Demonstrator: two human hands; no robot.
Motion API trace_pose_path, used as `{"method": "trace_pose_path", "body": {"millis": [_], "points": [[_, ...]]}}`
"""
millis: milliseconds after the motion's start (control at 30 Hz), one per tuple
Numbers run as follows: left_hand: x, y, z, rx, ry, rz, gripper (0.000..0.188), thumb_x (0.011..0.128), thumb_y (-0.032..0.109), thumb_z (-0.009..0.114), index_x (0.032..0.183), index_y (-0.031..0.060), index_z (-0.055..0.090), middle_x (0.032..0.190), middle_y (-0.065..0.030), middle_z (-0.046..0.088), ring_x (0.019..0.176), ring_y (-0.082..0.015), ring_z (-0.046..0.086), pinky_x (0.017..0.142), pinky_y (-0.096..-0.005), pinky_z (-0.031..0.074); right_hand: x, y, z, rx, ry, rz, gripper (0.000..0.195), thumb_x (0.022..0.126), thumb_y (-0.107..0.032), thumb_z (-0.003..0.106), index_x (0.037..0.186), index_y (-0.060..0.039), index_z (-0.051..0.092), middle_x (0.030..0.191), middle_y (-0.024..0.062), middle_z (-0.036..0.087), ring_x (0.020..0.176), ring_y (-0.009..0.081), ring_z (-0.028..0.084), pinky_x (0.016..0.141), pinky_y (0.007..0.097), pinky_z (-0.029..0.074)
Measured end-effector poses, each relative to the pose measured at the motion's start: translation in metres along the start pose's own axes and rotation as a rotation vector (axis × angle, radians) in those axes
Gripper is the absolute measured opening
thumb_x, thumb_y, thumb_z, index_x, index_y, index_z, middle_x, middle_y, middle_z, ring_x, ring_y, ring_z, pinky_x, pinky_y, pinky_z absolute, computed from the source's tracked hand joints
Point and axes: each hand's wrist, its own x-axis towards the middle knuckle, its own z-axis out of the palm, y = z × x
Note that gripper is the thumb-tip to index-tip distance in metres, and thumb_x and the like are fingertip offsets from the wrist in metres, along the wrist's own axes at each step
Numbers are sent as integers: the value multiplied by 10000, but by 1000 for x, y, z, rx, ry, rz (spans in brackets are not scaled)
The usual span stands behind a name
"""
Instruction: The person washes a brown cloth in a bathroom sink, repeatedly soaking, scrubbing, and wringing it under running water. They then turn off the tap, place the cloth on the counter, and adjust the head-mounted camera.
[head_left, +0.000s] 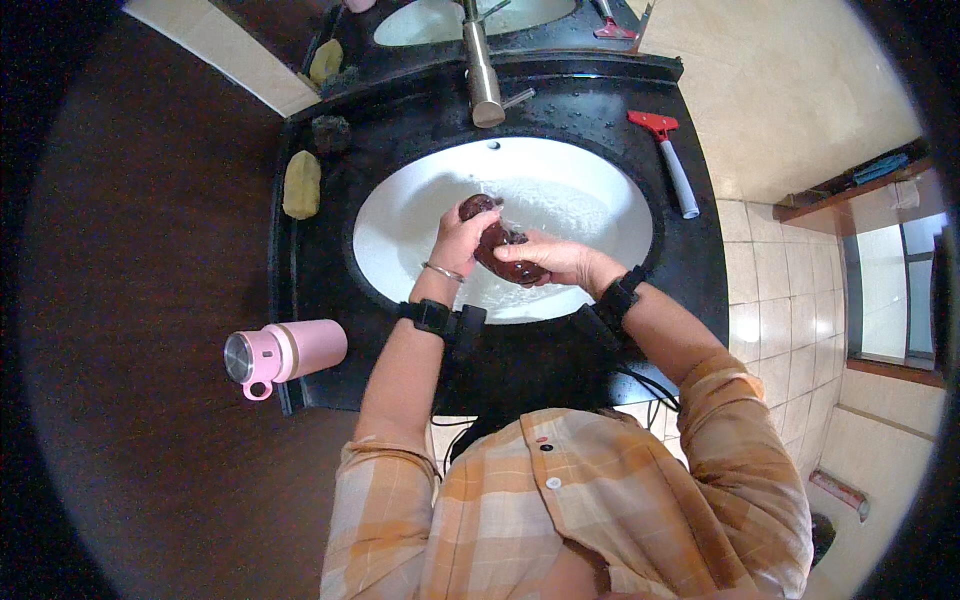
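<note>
My left hand (466, 236) and my right hand (551, 259) both grip a wet, dark reddish-brown object (491, 247), long and rounded; what it is I cannot tell. They hold it over the white oval washbasin (390, 225), where water ripples. A metal faucet (484, 82) stands behind the basin, beyond my hands. The left hand closes around the far part of the object. On its near part lies my right thumb, with the fingers partly hidden below. I wear a bangle on the left wrist and black straps on both forearms.
On the black countertop, a red-headed scraper (675, 161) with a pale handle lies at the right. A yellow sponge (302, 185) and a dark scouring pad (331, 133) lie at the left. Nearer me, a pink insulated bottle (307, 351) reaches over the left edge. Black cables (649, 382) hang by the front edge.
</note>
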Motion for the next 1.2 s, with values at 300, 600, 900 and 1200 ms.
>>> {"method": "trace_pose_path", "body": {"millis": [300,600,900,1200], "points": [[22,4,22,1255,117,222,273,700,189,701,875,-14,650,846,-228,654,804,-368,646,716,-407,522,6,-16,28,-1238,432,-43,312,727,-321,609,756,-14,656,794,187,667,782,328,659,697,438,529],[14,-17,0,853,115,157,271,803,255,658,924,14,641,857,-97,670,808,-232,650,752,-347,512,10,11,6,-973,480,-250,412,704,-419,624,723,-7,641,642,162,639,657,292,659,607,405,530],[-32,-3,8,-658,-259,42,465,960,341,486,1316,56,396,1136,-113,570,1039,-292,592,902,-430,489,-13,3,22,460,-77,-108,386,835,-397,572,1061,-85,535,827,42,605,537,115,533,380,228,389],[-24,30,16,-87,-6,138,150,817,118,606,720,9,572,704,-72,638,630,-175,640,587,-329,528,-17,-9,27,119,-34,-66,433,793,-495,673,939,-102,566,698,11,586,463,77,485,385,201,355]]}}
